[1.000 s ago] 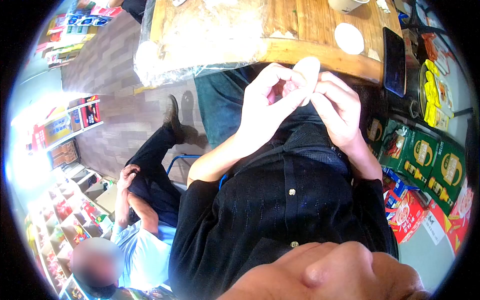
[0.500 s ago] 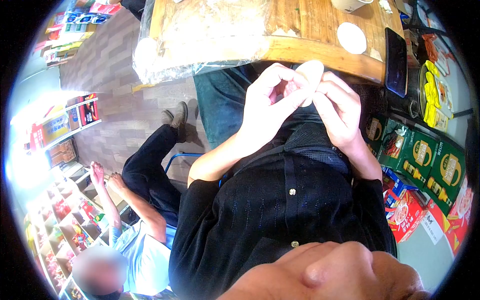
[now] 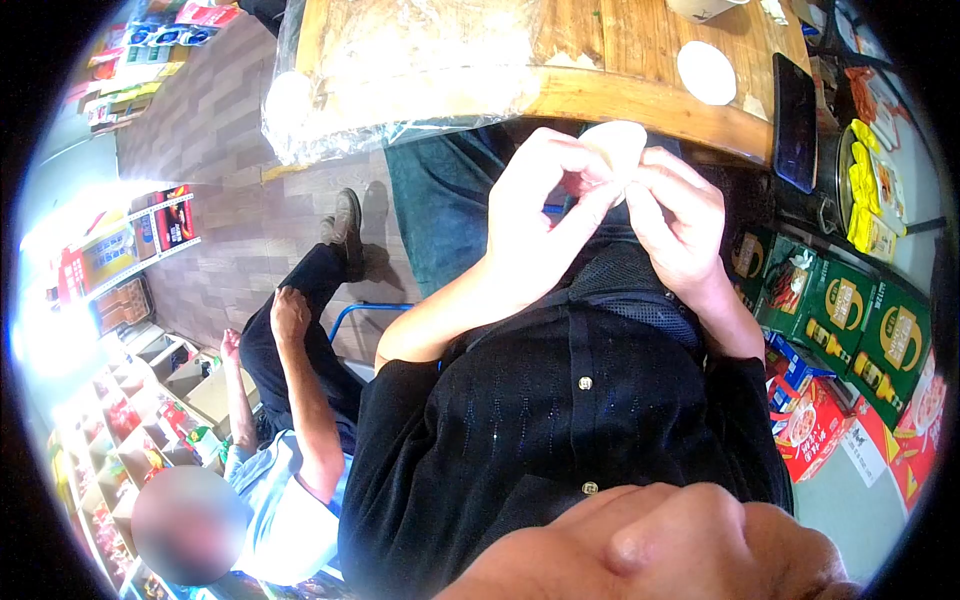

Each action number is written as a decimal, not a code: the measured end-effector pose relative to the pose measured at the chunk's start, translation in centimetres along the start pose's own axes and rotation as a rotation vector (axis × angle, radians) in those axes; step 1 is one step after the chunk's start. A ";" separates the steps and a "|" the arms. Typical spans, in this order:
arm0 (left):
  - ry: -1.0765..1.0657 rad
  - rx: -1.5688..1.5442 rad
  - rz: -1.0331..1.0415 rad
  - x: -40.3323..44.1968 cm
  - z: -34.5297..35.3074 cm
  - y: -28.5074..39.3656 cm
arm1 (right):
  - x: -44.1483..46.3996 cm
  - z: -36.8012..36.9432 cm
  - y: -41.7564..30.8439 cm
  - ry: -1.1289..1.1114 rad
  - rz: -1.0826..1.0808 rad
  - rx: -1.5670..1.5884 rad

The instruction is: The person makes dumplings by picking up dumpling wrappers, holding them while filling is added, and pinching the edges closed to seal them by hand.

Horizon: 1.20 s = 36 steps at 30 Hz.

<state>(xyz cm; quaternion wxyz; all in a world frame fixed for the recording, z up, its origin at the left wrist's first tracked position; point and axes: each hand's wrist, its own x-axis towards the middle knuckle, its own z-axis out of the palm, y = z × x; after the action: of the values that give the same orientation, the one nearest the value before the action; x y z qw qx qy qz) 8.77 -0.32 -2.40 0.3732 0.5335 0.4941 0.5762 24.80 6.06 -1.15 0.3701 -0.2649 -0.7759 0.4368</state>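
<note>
A thin, pale round wrapper (image 3: 617,142) is held up between my two hands, just off the table's near edge. My left hand (image 3: 545,205) has its thumb and fingers closed on the wrapper's left and lower side. On the other side my right hand (image 3: 680,215) pinches its lower right edge. Beyond them, another white round piece (image 3: 706,73) lies flat on the wooden table (image 3: 640,98). Part of a white bowl (image 3: 706,8) shows at the top edge.
Clear plastic film (image 3: 390,110) covers the table's left part. A dark phone (image 3: 794,122) lies at the right. Green boxes (image 3: 845,310) and yellow packets (image 3: 865,190) are stacked at the right. A seated person (image 3: 290,480) is at the lower left, near shelves.
My fingertips have drawn closer together at the wrapper's lower edge, and the wrapper is now folded or tilted. The seated person's arms and feet have moved.
</note>
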 end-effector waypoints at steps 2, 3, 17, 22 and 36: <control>-0.026 0.048 0.022 0.0 -0.2 0.4 | 0.0 0.0 -0.2 0.001 0.007 -0.056; -0.035 0.078 0.015 0.0 -0.3 0.6 | 0.1 0.0 -0.3 0.001 0.007 -0.056; -0.031 0.007 -0.085 0.5 -0.5 0.9 | 0.3 1.0 0.1 0.081 -0.166 -0.204; -0.013 0.069 -0.063 0.5 -0.4 0.4 | 0.2 0.2 0.0 0.016 -0.061 -0.096; -0.009 0.158 -0.028 0.5 -0.4 0.3 | 0.0 0.3 0.9 -0.013 0.125 0.110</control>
<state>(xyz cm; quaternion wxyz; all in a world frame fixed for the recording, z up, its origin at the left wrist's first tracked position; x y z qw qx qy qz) 8.36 0.02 -2.02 0.3403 0.5569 0.5437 0.5278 24.61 6.34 -2.05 0.3510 -0.2892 -0.7352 0.5026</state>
